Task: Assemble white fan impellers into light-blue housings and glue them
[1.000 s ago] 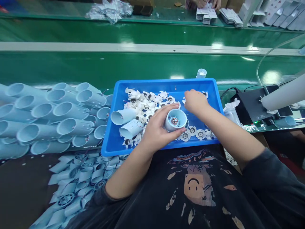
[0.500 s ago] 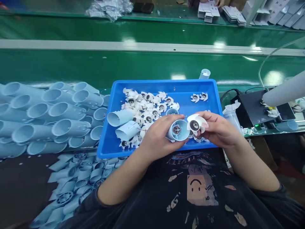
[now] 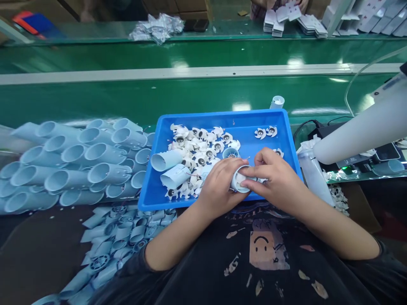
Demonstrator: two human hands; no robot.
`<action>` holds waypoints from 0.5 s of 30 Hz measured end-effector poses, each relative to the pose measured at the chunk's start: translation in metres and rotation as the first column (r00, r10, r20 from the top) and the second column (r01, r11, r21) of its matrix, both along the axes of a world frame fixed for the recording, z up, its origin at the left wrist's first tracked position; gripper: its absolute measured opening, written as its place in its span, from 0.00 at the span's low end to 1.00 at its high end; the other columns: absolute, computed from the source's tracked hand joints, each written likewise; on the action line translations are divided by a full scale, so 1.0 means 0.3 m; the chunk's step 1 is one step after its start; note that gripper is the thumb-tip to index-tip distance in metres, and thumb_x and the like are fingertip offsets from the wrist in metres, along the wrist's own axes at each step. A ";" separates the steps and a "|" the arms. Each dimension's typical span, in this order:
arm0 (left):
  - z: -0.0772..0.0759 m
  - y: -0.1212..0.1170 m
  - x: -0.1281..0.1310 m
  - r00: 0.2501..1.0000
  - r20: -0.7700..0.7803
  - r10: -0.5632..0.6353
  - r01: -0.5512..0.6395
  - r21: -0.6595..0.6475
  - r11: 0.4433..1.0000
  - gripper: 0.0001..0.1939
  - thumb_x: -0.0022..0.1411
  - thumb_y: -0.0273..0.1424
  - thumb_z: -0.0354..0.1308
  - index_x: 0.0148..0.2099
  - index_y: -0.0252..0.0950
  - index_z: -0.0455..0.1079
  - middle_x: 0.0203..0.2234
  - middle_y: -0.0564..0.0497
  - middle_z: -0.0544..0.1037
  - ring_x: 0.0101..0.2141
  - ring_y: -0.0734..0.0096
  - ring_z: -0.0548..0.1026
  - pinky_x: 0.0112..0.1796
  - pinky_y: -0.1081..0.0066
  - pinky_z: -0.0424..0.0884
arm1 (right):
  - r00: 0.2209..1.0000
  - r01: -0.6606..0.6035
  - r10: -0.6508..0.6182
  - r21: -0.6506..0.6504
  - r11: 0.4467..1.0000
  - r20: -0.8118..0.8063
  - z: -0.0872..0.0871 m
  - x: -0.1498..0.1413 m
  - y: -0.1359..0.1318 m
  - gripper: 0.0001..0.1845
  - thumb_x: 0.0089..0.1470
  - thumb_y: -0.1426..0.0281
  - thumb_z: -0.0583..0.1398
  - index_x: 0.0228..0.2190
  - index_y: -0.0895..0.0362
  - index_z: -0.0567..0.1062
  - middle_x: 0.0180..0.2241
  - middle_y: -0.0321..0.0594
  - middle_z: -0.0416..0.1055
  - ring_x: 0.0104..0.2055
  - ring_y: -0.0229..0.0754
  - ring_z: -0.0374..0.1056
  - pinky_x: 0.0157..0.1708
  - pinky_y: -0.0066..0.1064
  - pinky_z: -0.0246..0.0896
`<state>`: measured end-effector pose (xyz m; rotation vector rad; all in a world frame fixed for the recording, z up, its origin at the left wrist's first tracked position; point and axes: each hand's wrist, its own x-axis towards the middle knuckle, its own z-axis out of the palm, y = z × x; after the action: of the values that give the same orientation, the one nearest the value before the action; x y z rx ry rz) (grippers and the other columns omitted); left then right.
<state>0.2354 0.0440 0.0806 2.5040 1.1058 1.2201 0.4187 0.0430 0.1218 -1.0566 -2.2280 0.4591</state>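
Observation:
My left hand (image 3: 220, 182) is wrapped round a light blue plastic tube (image 3: 234, 183) whose open end faces me. Thumb and fingers of my right hand (image 3: 273, 176) reach into that mouth, pinching a white fan impeller (image 3: 242, 177), which sits inside the rim and is mostly hidden by the fingers. Both hands are over the near side of a blue tray (image 3: 197, 117). Heaped in the tray are white impellers (image 3: 201, 146) with dark hubs. Two blue tubes (image 3: 174, 176) lie on the heap's left, and another tube (image 3: 230, 152) stands just beyond my left hand.
Blue tubes (image 3: 66, 180) are stacked left of the tray, with more short blue parts (image 3: 121, 237) below. A thick white pipe (image 3: 359, 123) slants in at right above a black box (image 3: 352, 159). One tube (image 3: 277, 102) stands behind the tray. Across the green bench, a person's hand (image 3: 301, 4) touches white cards.
My right hand has moved left and brought the impeller from beside the tube into its open end. My left hand still grips the tube. The camera view has shifted slightly.

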 end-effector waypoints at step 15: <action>0.094 0.241 -0.076 0.995 -0.078 0.069 -0.078 -0.116 0.990 0.28 0.52 0.47 0.66 0.53 0.43 0.65 0.46 0.48 0.71 0.48 0.58 0.71 0.50 0.56 0.69 | 0.984 0.083 -0.017 0.366 0.927 -0.180 -0.033 0.096 -0.059 0.16 0.63 0.59 0.50 0.33 0.53 0.73 0.43 0.43 0.66 0.44 0.47 0.64 0.44 0.44 0.61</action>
<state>0.2127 0.1165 0.1088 2.4567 1.2597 1.0534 0.4474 0.0253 0.1120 -0.8351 -2.0221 0.0912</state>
